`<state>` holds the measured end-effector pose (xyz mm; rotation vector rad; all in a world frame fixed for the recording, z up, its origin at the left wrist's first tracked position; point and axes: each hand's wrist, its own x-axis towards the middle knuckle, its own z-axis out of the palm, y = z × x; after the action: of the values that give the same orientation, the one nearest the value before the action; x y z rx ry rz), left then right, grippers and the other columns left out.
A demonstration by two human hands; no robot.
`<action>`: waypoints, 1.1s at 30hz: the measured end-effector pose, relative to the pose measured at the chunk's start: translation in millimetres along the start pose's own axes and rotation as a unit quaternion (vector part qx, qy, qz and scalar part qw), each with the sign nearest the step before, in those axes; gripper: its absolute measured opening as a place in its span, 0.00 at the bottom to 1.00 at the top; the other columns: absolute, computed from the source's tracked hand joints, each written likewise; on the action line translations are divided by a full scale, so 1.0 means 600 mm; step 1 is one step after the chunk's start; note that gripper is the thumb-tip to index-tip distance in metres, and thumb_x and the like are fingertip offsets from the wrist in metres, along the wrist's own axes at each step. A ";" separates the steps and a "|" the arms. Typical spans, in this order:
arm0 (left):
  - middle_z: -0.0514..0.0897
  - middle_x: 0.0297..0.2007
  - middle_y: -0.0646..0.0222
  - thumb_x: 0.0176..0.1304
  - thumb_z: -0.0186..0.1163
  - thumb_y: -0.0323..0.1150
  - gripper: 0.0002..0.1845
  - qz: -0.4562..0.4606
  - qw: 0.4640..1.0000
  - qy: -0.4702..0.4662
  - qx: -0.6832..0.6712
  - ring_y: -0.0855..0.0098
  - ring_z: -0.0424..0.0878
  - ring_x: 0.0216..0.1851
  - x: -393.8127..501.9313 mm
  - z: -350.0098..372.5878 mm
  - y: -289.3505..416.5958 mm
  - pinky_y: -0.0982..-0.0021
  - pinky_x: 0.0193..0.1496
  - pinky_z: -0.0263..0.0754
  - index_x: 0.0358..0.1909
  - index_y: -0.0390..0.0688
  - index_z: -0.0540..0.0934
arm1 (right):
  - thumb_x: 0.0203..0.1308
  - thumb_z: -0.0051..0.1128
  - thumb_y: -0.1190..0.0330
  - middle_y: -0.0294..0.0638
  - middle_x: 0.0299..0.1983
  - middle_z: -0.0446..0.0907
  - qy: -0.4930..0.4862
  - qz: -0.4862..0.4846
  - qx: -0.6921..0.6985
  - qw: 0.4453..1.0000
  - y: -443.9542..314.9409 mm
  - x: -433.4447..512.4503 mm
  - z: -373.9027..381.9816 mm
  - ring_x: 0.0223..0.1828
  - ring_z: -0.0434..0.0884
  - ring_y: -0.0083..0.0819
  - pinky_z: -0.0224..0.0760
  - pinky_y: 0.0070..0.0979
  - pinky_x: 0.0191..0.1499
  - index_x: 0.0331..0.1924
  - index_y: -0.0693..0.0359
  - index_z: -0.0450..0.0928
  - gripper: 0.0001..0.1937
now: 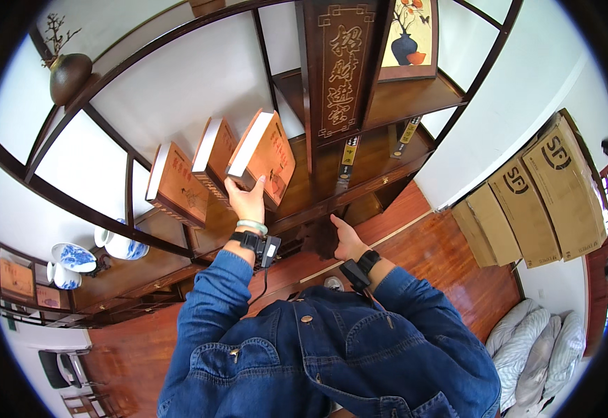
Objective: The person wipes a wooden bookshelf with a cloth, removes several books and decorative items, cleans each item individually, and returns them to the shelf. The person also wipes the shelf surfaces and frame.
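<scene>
My left hand [247, 201] grips the lower edge of a thick orange book [270, 157], its thumb on the cover. The book stands upright, slightly tilted, on a dark wooden display shelf [298, 151]. Two more orange books, a middle one [217, 149] and a left one [178, 183], stand to its left. My right hand [346, 237], lower and to the right in front of the shelf, holds a dark brown, soft-looking thing, perhaps a cloth [319, 237].
Blue-and-white porcelain vases [126, 244] stand on the shelf at left. A brown vase with twigs [71, 76] is at upper left, a framed picture [408, 42] at upper right. Cardboard boxes [523, 198] are stacked at right, near bundled bedding [528, 350]. A chair [58, 368] stands lower left.
</scene>
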<state>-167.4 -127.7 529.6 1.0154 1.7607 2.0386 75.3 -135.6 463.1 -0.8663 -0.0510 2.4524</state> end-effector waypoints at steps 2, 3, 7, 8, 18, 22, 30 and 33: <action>0.81 0.50 0.53 0.51 0.76 0.28 0.33 0.005 0.998 -0.013 0.059 0.59 0.80 0.51 0.008 0.019 -0.011 0.64 0.58 0.72 0.55 0.34 0.69 | 0.77 0.37 0.51 0.51 0.56 0.81 -0.003 -0.004 0.000 1.000 -0.005 -0.013 -0.005 0.56 0.80 0.49 0.72 0.44 0.63 0.61 0.66 0.73 0.27; 0.81 0.49 0.51 0.50 0.77 0.29 0.34 0.003 0.995 -0.027 0.097 0.55 0.80 0.51 0.012 0.025 -0.015 0.62 0.58 0.73 0.56 0.33 0.68 | 0.77 0.37 0.51 0.51 0.56 0.81 -0.012 -0.008 0.006 1.000 -0.007 -0.021 -0.007 0.56 0.80 0.49 0.71 0.44 0.63 0.61 0.66 0.73 0.27; 0.81 0.49 0.47 0.47 0.78 0.30 0.35 0.021 0.989 -0.041 0.142 0.50 0.80 0.52 0.014 0.033 -0.026 0.60 0.57 0.73 0.55 0.33 0.68 | 0.77 0.38 0.51 0.51 0.55 0.81 0.029 -0.028 0.006 0.999 -0.011 -0.051 -0.015 0.56 0.80 0.50 0.69 0.45 0.65 0.62 0.67 0.73 0.27; 0.81 0.49 0.46 0.47 0.78 0.30 0.35 0.022 0.988 -0.048 0.148 0.49 0.80 0.52 0.013 0.031 -0.030 0.59 0.57 0.74 0.54 0.33 0.68 | 0.76 0.38 0.51 0.50 0.54 0.82 0.027 -0.029 0.006 0.999 -0.011 -0.055 -0.018 0.55 0.80 0.50 0.68 0.45 0.66 0.62 0.67 0.72 0.27; 0.87 0.43 0.50 0.47 0.76 0.31 0.29 -0.015 0.975 -0.148 0.166 0.55 0.86 0.47 0.004 -0.011 -0.066 0.63 0.52 0.79 0.51 0.34 0.75 | 0.77 0.37 0.51 0.52 0.54 0.81 0.029 -0.005 -0.011 0.999 -0.001 -0.035 -0.038 0.55 0.80 0.51 0.72 0.49 0.61 0.56 0.64 0.76 0.25; 0.87 0.42 0.48 0.46 0.76 0.33 0.30 -0.014 0.971 -0.148 0.185 0.52 0.86 0.46 0.008 -0.012 -0.070 0.62 0.52 0.79 0.49 0.33 0.75 | 0.77 0.39 0.53 0.52 0.49 0.84 0.037 0.007 -0.005 0.999 0.004 -0.036 -0.022 0.51 0.82 0.50 0.75 0.47 0.58 0.52 0.65 0.78 0.23; 0.74 0.54 0.46 0.40 0.81 0.36 0.38 0.019 0.963 -0.095 0.253 0.51 0.74 0.56 -0.014 -0.024 -0.072 0.61 0.61 0.71 0.51 0.30 0.72 | 0.77 0.38 0.52 0.50 0.53 0.82 0.069 0.008 -0.004 0.998 0.012 -0.038 -0.009 0.54 0.80 0.49 0.73 0.48 0.60 0.57 0.65 0.76 0.24; 0.70 0.41 0.59 0.43 0.80 0.32 0.31 0.064 0.975 -0.005 0.212 0.61 0.70 0.42 -0.043 -0.055 -0.081 0.61 0.49 0.70 0.44 0.34 0.71 | 0.77 0.36 0.52 0.50 0.59 0.79 0.046 0.014 -0.013 0.999 0.012 -0.032 -0.018 0.58 0.78 0.50 0.69 0.49 0.64 0.61 0.63 0.74 0.25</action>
<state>-182.0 -157.5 474.3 1.2837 2.2344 1.7551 90.8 -153.0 463.7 -0.9967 -0.0368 2.4388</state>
